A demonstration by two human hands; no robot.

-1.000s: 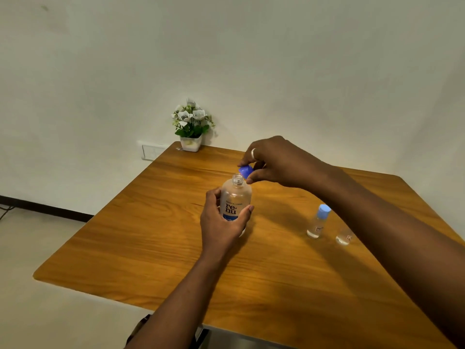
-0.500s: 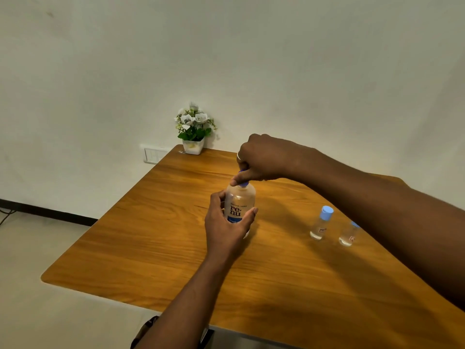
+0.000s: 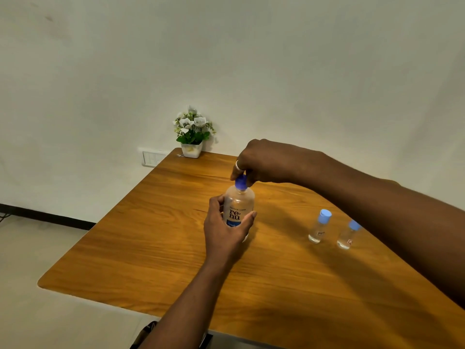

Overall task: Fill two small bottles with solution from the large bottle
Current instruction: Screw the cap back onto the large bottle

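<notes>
On large bottle [image 3: 238, 206], blue cap [image 3: 241, 182] now seated, right hand [image 3: 266, 161] pinching it, left hand [image 3: 225, 231] gripping bottle.

The large bottle [image 3: 238, 209] is held upright on the worktop [image 3: 151, 248] by the left hand [image 3: 224, 233], while its blue cap [image 3: 241, 182] is pinched by the right hand [image 3: 264, 161]. Two capped small bottles [image 3: 319, 226] are seen standing well apart to the right.

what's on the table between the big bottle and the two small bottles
Nothing: in the head view, only bare wooden table lies between the large bottle and the nearer small bottle. The right forearm passes above that stretch.
</notes>
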